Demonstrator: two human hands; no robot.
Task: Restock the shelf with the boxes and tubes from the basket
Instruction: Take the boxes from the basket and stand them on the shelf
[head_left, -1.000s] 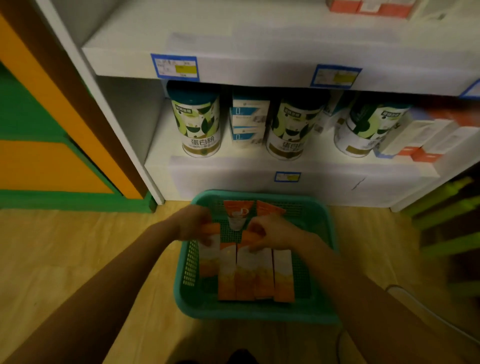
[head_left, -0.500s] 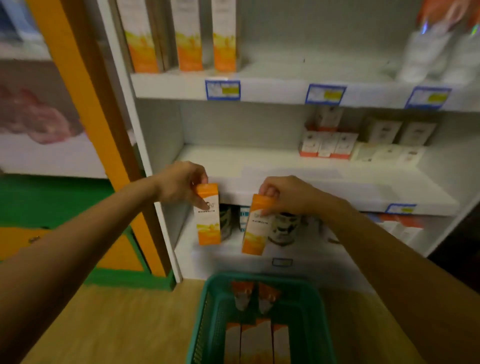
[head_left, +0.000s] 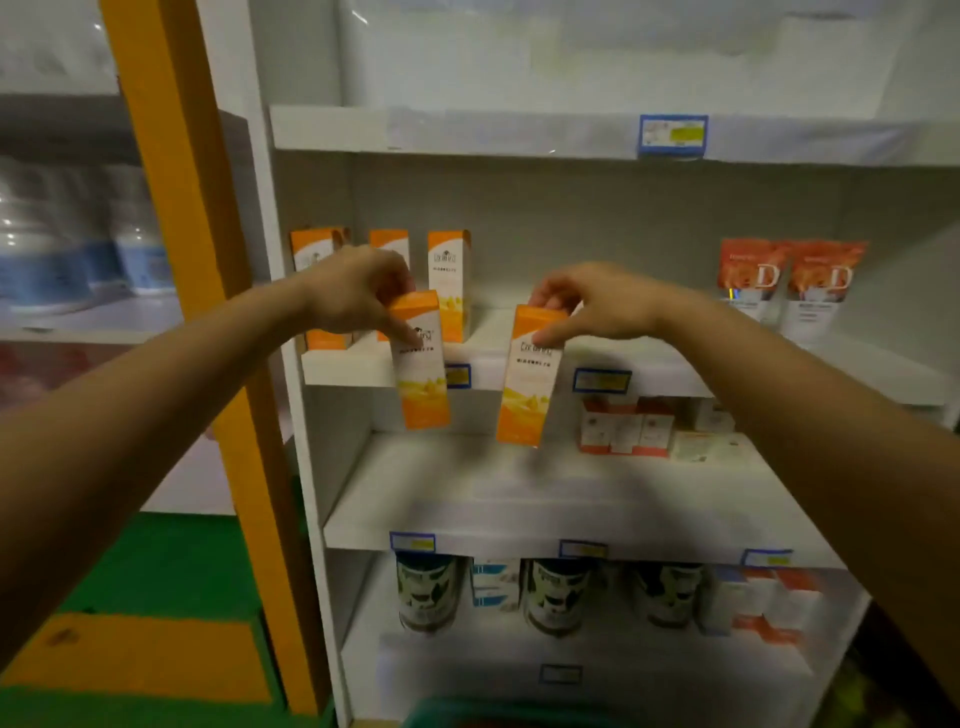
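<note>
three matching orange boxes already stood on the shelf, orange tubes off right, left box pinched by left hand, right box pinched by right hand, both held up front of shelf edge

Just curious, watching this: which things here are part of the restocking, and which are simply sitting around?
Part of the job:
- left hand holding a tall orange-and-white carton
- right hand holding a matching carton
- matching cartons already standing on the white shelf
- green plastic basket

Sitting around:
- dark round tins
- red-topped white tubes
- small red-and-white boxes
</note>
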